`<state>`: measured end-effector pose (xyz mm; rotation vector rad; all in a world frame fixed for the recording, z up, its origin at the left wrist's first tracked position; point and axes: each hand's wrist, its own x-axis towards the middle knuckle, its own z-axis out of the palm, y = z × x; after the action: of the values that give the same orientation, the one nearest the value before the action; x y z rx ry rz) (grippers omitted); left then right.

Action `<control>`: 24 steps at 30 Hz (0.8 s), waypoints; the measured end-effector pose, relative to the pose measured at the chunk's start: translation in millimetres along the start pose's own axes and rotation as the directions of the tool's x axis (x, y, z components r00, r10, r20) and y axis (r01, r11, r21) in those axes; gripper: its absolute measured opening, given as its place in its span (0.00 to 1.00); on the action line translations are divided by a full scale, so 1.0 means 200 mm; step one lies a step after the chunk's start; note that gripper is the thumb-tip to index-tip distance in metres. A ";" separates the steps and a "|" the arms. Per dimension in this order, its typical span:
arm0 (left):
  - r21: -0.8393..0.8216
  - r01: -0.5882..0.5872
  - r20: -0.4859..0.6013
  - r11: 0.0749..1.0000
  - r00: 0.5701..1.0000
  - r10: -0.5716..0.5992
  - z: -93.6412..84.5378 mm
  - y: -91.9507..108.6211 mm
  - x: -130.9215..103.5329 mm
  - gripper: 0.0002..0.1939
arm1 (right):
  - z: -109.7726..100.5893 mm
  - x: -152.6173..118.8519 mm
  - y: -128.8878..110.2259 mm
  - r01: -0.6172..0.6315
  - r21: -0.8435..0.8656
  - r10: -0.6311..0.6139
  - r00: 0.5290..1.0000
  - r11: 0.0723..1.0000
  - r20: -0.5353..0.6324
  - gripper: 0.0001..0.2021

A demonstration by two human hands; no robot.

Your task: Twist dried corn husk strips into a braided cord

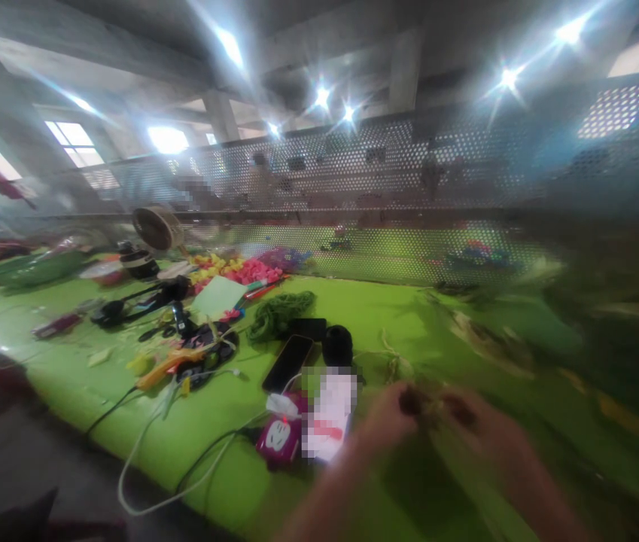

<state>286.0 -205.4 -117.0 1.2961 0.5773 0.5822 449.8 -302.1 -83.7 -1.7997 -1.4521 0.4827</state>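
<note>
A workshop, by its long green worktable (375, 302) strewn with colourful pieces (258, 274), perforated partition (375, 177) and concrete pillars (405, 71)

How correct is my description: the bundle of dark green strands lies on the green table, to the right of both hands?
One part is wrong: the side. In the head view, the bundle of dark green strands lies on the green table, to the left of both the left hand and the right hand.

From the left hand (390, 418), the lit phone (327, 421) blocks nine o'clock, backed by the purple power cube (278, 443). A dark phone (290, 363) stands at ten, a black spool-like object (337, 346) at eleven. Past pale strands (394, 363) at twelve, bare green tabletop (378, 305) leaves passage up to the perforated panel (375, 181); leaf-like strips (491, 342) obstruct two.
</note>
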 end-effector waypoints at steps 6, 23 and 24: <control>0.171 -0.087 -0.046 0.981 0.994 0.096 0.01 -0.05 0.02 0.16 | 0.03 -0.01 -0.01 -0.018 -0.051 0.015 0.998 0.999 -0.057 0.12; 0.362 -0.111 0.088 0.926 0.993 0.084 0.03 -0.08 -0.04 0.14 | -0.01 -0.01 -0.11 -0.086 0.101 0.105 0.974 0.991 -0.201 0.12; 0.340 -0.104 0.106 0.935 0.992 0.072 0.03 -0.08 -0.04 0.14 | -0.02 -0.01 -0.12 -0.101 0.127 0.128 0.965 0.987 -0.230 0.11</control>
<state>284.8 -217.7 -130.7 1.6794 0.5632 0.5058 435.6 -303.9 -63.2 -1.7890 -1.1398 0.3847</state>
